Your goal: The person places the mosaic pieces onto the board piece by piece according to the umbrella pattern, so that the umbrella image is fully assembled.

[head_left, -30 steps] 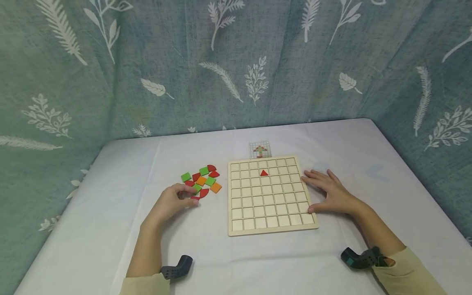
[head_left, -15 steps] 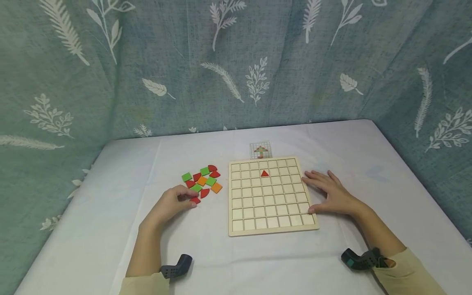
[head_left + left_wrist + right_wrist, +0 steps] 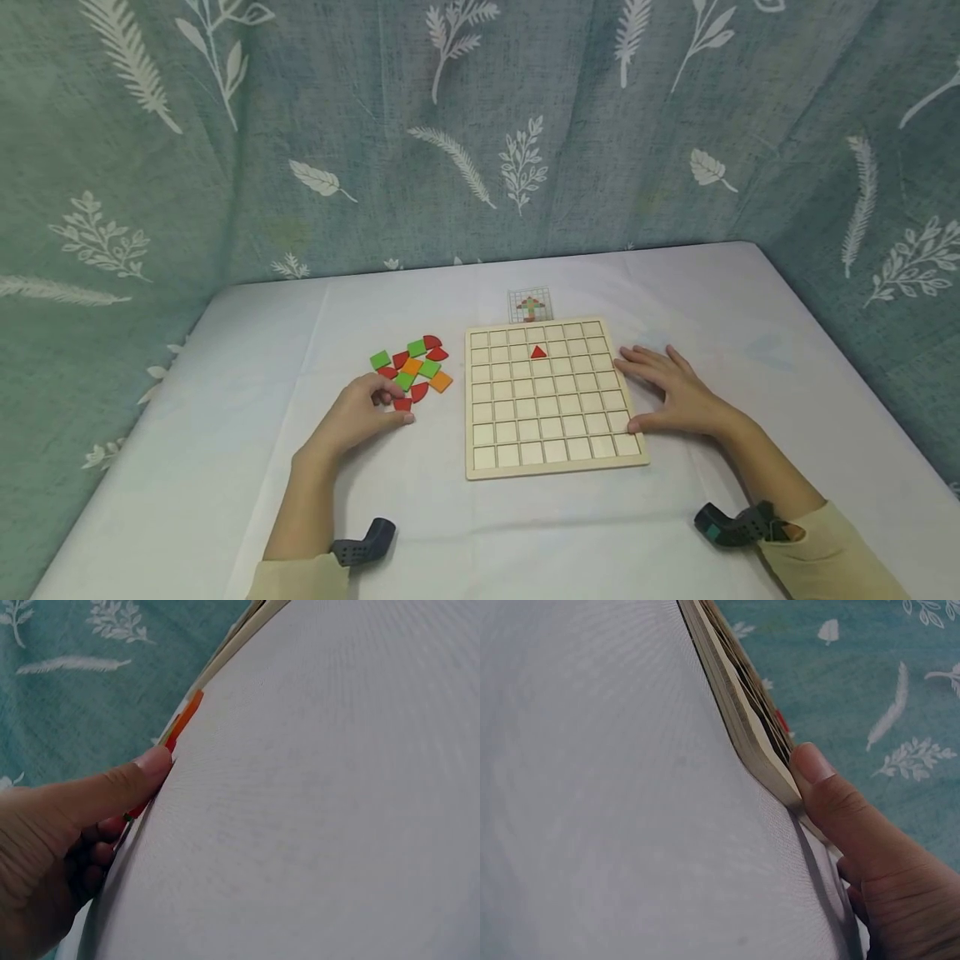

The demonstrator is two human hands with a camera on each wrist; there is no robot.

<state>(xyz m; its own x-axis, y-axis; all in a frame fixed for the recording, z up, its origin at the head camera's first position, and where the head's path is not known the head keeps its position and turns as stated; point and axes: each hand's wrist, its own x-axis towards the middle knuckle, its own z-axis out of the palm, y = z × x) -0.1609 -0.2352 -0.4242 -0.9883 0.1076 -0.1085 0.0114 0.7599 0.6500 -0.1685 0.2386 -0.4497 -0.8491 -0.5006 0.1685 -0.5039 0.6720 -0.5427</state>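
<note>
My left hand (image 3: 367, 412) is at the near left of a loose group of flat tiles, its thumb and fingers apart with a red tile (image 3: 402, 405) showing between them. Whether the fingertips touch that tile is hard to tell. Beside it lie a red quarter-circle tile (image 3: 419, 392), a green square tile (image 3: 405, 381) and an orange square tile (image 3: 441, 382). A pale wooden grid board (image 3: 557, 473) lies to the right, with one red triangle tile (image 3: 538, 352) in a cell of an upper row. My right hand (image 3: 678, 396) rests on the board's right edge, thumb and fingers spread.
Behind the board, a small pattern card (image 3: 529, 305) shows a coloured figure on a grid. A white cloth (image 3: 555, 533) covers the table, and a leaf-patterned curtain (image 3: 420, 200) hangs around it. Each wrist carries a dark device (image 3: 364, 543).
My left hand has shifted slightly right, its thumb spreading from the fingers. The red tile by it and the neighbouring green square have moved and turned a little. My right hand stays on the board.
</note>
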